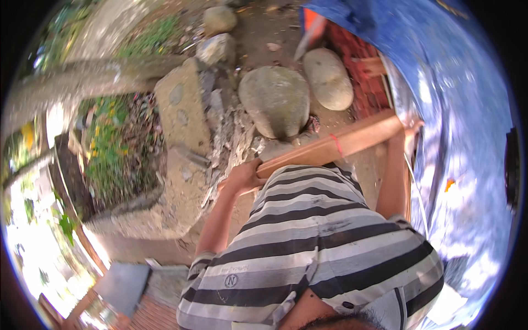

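A long reddish-brown wooden board, with a thin red band or mark across it, lies slantwise in front of my striped shirt. Its right end sits higher in the view than its left. My left hand is closed around the board's left end, thumb and fingers on its edges. At the other end, beside the blue tarp, my right hand grips the wood, with part of its fingers hidden behind it. Whether this is one board or several stacked together, I cannot tell.
Ahead of the board lie a large round stone and an oval stone. A blue tarp hangs along the right, beside a reddish stack. To the left, a broken concrete edge borders a grassy bed.
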The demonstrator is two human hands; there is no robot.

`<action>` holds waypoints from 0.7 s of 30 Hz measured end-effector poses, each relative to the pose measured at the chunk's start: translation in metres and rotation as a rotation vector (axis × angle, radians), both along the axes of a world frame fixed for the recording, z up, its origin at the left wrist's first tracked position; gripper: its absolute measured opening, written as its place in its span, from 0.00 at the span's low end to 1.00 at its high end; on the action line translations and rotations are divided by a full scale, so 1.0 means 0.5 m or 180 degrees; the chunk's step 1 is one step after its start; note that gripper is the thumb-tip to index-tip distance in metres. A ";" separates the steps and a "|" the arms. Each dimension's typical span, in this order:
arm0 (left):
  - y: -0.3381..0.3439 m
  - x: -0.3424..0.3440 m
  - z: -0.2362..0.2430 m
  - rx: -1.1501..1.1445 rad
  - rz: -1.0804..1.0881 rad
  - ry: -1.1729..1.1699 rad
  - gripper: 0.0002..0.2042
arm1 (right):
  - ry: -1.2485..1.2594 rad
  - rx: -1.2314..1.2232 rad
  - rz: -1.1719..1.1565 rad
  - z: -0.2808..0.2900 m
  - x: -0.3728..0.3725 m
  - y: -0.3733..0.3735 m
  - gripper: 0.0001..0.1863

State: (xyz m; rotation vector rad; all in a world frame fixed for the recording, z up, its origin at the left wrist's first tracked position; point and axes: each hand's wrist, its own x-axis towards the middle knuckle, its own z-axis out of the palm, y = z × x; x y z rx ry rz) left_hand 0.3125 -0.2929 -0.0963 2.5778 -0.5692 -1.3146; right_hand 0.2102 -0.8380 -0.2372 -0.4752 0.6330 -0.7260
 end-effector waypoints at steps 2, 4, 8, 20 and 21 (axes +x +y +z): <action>0.022 -0.019 -0.018 0.0027 0.0111 0.0175 0.33 | -0.0070 0.0276 0.0440 0.005 -0.031 0.021 0.26; 0.057 -0.038 -0.039 -0.0018 0.0281 0.0195 0.35 | 0.0993 -0.0283 0.0271 0.015 -0.019 0.057 0.37; 0.167 -0.112 -0.075 -0.0091 0.0484 0.0157 0.40 | 0.1560 -0.0160 0.0496 0.048 -0.004 0.188 0.45; 0.690 -0.535 -0.122 0.0901 0.2130 -0.0616 0.34 | 0.1681 0.1267 0.2093 0.049 -0.244 0.667 0.37; 0.737 -0.592 -0.126 0.1053 0.2224 -0.0793 0.34 | 0.1622 0.1415 0.2374 0.044 -0.277 0.709 0.36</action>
